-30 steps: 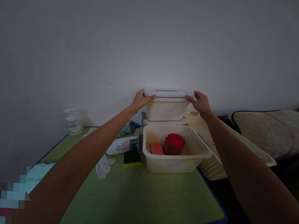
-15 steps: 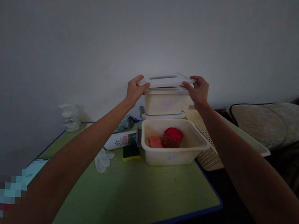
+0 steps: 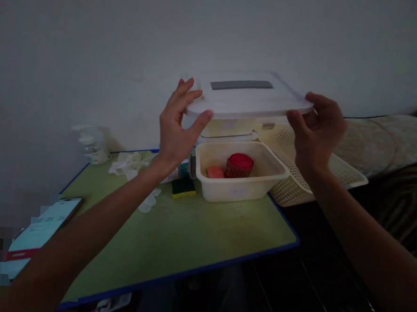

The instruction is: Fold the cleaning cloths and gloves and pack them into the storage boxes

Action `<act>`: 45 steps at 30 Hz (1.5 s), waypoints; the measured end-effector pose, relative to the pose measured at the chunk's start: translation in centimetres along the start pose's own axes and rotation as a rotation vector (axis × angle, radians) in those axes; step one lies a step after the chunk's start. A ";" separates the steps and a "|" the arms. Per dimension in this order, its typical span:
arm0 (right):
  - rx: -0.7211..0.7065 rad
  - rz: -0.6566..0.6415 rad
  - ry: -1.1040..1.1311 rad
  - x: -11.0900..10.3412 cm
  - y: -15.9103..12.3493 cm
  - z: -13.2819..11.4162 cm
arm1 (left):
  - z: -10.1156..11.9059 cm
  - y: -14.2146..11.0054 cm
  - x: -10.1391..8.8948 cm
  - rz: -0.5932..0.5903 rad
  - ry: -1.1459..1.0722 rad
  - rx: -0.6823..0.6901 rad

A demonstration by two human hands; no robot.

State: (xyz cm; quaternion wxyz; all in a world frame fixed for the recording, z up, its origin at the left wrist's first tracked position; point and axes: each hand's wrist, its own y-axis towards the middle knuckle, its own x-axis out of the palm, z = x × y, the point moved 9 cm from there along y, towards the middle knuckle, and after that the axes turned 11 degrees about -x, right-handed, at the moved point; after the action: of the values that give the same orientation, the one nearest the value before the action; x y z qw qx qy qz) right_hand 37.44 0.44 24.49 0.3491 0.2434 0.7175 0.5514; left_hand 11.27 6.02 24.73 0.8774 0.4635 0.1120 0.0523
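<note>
Between my two hands a white lid [image 3: 247, 99] with a grey strip on top is held up in the air. My left hand [image 3: 180, 121] grips its left end, thumb at the front edge. At the right end my right hand [image 3: 318, 132] pinches the corner between thumb and fingers. Below the lid stands an open cream bin [image 3: 236, 193] on the table. Inside it sit a red rolled-up thing [image 3: 240, 166] with a patterned side and a pinkish-red block [image 3: 215, 172]. Behind, a cream box [image 3: 227, 127] is mostly hidden by the lid.
On the green table [image 3: 146, 251] a green-yellow sponge [image 3: 184, 189] lies left of the bin. A pump bottle [image 3: 92, 146], white gloves [image 3: 128, 164] and a phone-like screen [image 3: 45, 226] are farther left. A perforated cream basket [image 3: 291, 194] stands right, before a cushion [image 3: 385, 145].
Both hands have lifted the lid off the stacked box and brought it up and closer to me. The view has tilted down, and the open bin's contents look unchanged.
</note>
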 end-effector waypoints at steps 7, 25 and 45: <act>0.119 0.179 0.060 -3.1 -5.8 -1.4 | 0.8 -6.4 0.1 -0.062 -0.017 0.015; 0.224 0.067 -0.112 -2.5 -14.1 -0.1 | -1.5 -12.7 2.1 -0.094 0.026 0.007; 0.283 -0.071 -0.136 -2.0 -14.8 0.8 | -2.4 -13.1 2.5 -0.163 0.273 0.053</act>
State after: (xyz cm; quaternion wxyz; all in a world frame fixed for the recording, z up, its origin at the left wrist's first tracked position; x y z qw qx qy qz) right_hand 39.84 -4.58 10.63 0.3782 0.3013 0.7711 0.4142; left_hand 12.99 1.03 12.21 0.8429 0.4644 0.2688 0.0403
